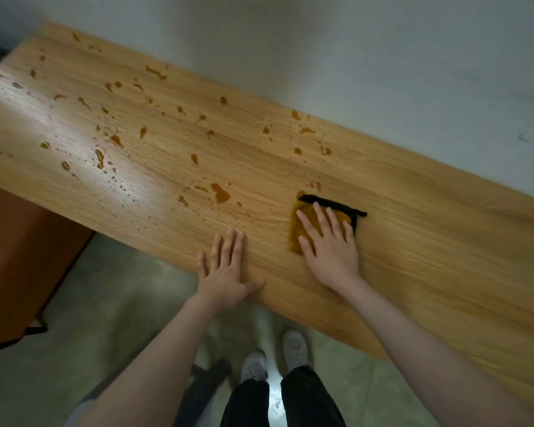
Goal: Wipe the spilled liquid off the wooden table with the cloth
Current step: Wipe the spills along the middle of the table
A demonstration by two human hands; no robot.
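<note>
With your right hand [327, 241] pressing flat, straight fingers [321, 215] on the cloth [296, 238] and your left hand [225, 272] flat on the tabletop [413, 272], sweep toward the spilled liquid [219, 192] at ten o'clock.

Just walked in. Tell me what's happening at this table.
A person is cleaning up a spill on a wooden table. Their right hand presses flat on a folded yellow cloth with a black edge, near the table's right part. Their left hand rests flat on the bare wood by the near edge. Most of the job is left: brown puddles and drops are scattered over the middle and left of the tabletop, while the wood around and right of the cloth looks dry.
</note>
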